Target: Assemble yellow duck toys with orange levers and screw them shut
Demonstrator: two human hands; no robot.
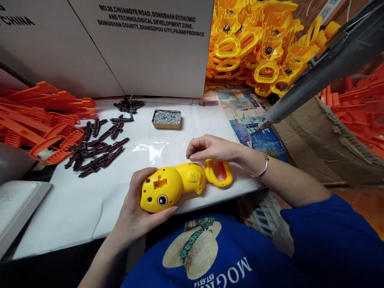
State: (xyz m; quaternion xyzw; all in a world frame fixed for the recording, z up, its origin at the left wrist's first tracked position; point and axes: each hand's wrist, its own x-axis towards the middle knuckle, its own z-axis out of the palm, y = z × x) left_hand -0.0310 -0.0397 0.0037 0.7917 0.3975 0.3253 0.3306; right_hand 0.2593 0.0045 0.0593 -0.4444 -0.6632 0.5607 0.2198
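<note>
A yellow plastic toy (192, 176) with a round head, a printed eye and a ring-shaped handle lies at the front edge of the white table. My left hand (139, 204) is wrapped around its head end, thumb along the near side. Screw holes and a rectangular slot show on the head. Just above the toy's middle hovers my right hand (207, 148), its fingers curled and thumb pressed to them; whatever is in that pinch, if anything, is too small to make out. Beyond the hands sits a small tin of screws (167, 119).
Dark plastic parts (99, 150) lie scattered on the left beside piled orange parts (48, 120). A grey electric screwdriver (295, 96) hangs at the right. Yellow shells (249, 48) are heaped behind, next to a large white box (144, 52). A thin rod (207, 103) lies along its base.
</note>
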